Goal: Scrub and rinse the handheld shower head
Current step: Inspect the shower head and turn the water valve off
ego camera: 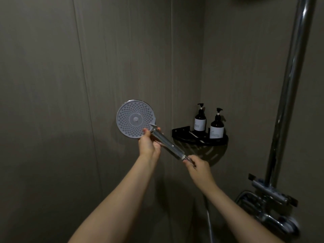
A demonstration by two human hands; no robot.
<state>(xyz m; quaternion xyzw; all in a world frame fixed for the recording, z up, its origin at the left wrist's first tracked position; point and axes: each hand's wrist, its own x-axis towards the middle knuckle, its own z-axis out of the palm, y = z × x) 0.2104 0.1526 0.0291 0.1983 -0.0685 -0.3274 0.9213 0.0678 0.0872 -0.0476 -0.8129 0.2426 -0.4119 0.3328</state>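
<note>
The handheld shower head (135,118) is held up in front of the grey wall near the middle of the view, its round nozzle face turned toward the camera and its chrome handle slanting toward 4 o'clock. The left hand (148,142) grips the handle just under the face, while the right hand (199,167) pinches its lower end. At 3 o'clock from the head, a black corner shelf (182,135) carries two dark pump bottles (199,120).
</note>
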